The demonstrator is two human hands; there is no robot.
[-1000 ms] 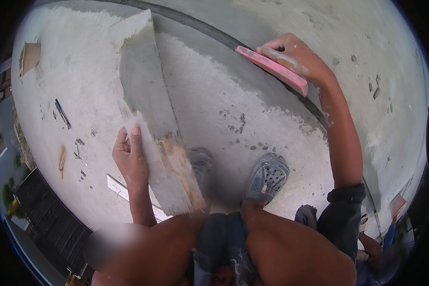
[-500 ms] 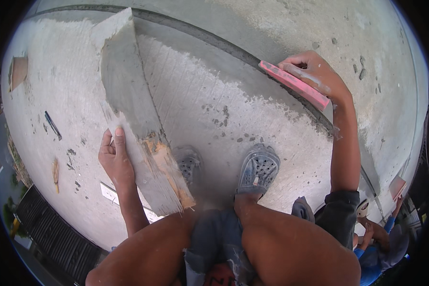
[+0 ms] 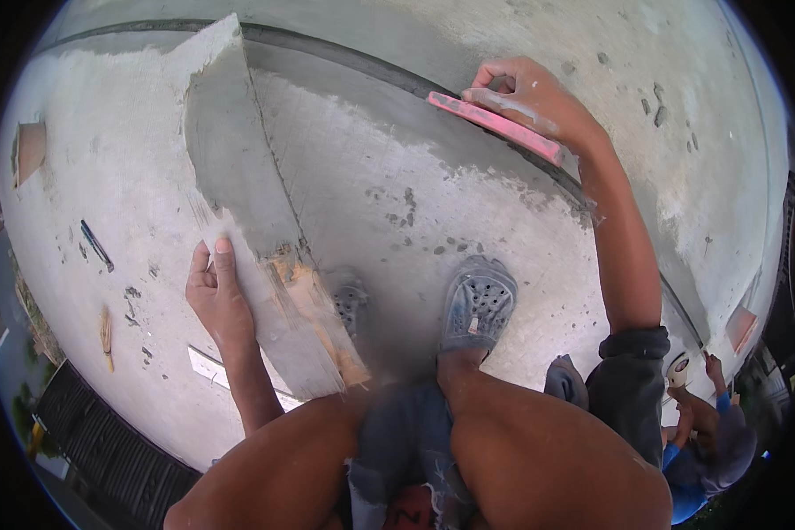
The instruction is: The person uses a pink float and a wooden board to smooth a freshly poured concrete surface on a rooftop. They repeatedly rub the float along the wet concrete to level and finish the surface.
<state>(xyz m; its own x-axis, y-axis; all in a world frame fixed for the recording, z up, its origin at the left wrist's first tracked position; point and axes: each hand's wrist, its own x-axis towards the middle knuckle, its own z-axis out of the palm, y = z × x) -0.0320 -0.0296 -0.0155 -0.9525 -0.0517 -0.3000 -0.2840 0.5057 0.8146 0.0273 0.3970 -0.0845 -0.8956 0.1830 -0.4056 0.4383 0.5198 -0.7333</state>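
Tilt of the pink float (image 3: 496, 126), right hand (image 3: 532, 102) clamped on it, could gouge upper-centre cement (image 3: 389, 113). Left hand (image 3: 219, 296): can't tell.

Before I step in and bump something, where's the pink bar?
The pink bar is right of centre, toward the top of the head view, in the person's right hand, along the dark curved strip.

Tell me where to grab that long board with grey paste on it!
Probably take the long board by the left edge of its nearer half, from the left, thumb on top: it's flat, and the grey paste mostly covers the farther half.
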